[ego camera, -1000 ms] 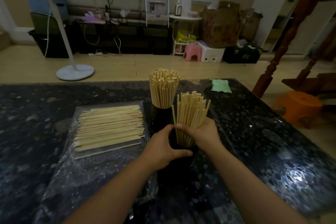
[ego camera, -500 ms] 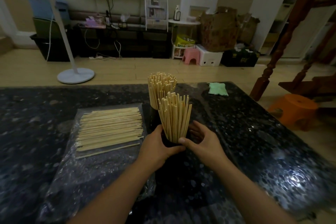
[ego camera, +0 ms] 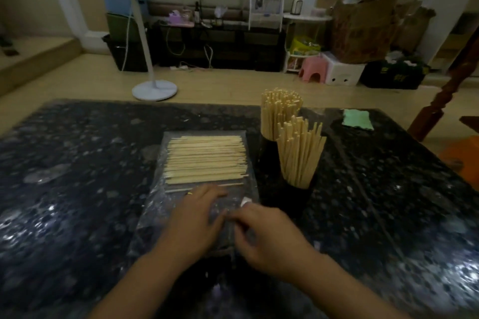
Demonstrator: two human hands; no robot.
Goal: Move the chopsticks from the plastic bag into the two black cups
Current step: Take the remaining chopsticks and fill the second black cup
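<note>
Dim living room, pale floor, white fan stand (ego camera: 154,89) beyond the dark speckled stone table (ego camera: 77,163). Only the head view here. Clear crinkled plastic bag (ego camera: 181,204) at mid-table, a flat row of pale wooden chopsticks (ego camera: 206,160) lying inside. Just right of it, two black cups: far black cup (ego camera: 267,142) and near black cup (ego camera: 298,195), both bristling with upright sticks. Change from a second ago: both hands off the near cup's bundle, down on the bag's near end. Left hand (ego camera: 193,225) flat, fingers released, pressing the plastic. Right hand (ego camera: 264,237) blurred, fingers curled at the bag's edge; pinching it or not, cannot tell. Meaning, probably: last batch seated, next handful about to come out. Green cloth (ego camera: 357,119) near the far right corner.
</note>
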